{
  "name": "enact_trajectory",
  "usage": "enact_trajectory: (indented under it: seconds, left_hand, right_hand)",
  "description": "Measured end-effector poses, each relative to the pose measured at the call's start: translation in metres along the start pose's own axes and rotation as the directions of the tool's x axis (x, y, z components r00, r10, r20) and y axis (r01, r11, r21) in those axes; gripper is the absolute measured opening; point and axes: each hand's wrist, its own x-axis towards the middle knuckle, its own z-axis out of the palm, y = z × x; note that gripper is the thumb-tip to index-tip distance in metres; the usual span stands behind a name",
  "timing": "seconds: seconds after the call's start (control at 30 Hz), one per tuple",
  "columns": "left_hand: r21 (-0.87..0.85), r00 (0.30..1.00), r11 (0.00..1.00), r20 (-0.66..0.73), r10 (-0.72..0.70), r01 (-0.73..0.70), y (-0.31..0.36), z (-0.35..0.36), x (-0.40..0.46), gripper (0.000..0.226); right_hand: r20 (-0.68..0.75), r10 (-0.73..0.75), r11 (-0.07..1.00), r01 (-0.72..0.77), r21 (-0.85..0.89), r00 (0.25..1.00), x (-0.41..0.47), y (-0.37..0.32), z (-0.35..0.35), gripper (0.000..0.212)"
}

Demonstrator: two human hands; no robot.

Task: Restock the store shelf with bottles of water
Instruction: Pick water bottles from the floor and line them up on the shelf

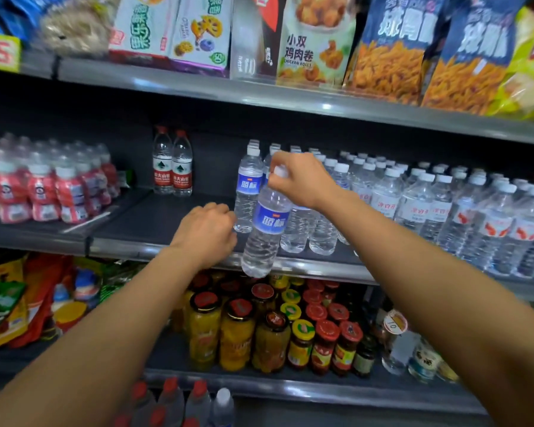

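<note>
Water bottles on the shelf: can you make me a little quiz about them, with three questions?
1. True or false: the right hand holds the blue-label bottle by its cap.
2. What colour caps do the two tall bottles standing alone have?
3. What sits on the shelf below the water: A) jars, B) shoes, C) books?

Key: 1 true; 2 red; 3 A, the jars.

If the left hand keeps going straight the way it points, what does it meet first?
Probably the upright blue-label bottle standing just beyond its knuckles on the shelf. The left hand looks curled and empty, though depth is unclear.
</note>
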Motion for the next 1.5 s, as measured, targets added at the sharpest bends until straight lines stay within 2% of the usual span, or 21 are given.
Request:
enact_trajectory:
  seconds: [0.13,0.47,0.87,1.1,1.27,1.5]
  left_hand:
    - [-0.01,1.0,1.0,0.004,-0.004,0.004,-0.013,0.009,0.019,0.036]
    - [-0.038,0.999,0.998,0.015,0.044,-0.044,-0.022,0.043,0.048,0.032]
    - [-0.049,0.997,0.996,0.016,0.079,-0.078,-0.033,0.061,0.062,0.033]
    - [-0.059,0.994,0.993,0.025,0.109,-0.107,-0.028,0.059,0.067,0.033]
    - [-0.059,0.991,0.99,0.022,0.132,-0.131,-0.026,0.052,0.066,0.035]
    - [-0.054,0.99,0.989,0.016,0.142,-0.141,-0.027,0.043,0.065,0.033]
  right_hand:
    - [-0.039,0.006,0.997,-0.009,-0.07,0.999,0.039,0.015,0.003,0.018]
    - [0.088,0.065,0.984,-0.049,-0.171,0.994,0.077,0.045,0.035,0.024]
    - [0.189,0.13,0.97,-0.085,-0.23,0.973,0.101,0.05,0.037,0.023]
    - [0.167,0.21,0.939,-0.151,-0.308,0.963,0.101,0.045,0.039,0.035]
    - [0.159,0.264,0.917,-0.197,-0.347,0.951,0.103,0.037,0.041,0.035]
    - [0.154,0.277,0.913,-0.21,-0.35,0.949,0.093,0.032,0.041,0.044]
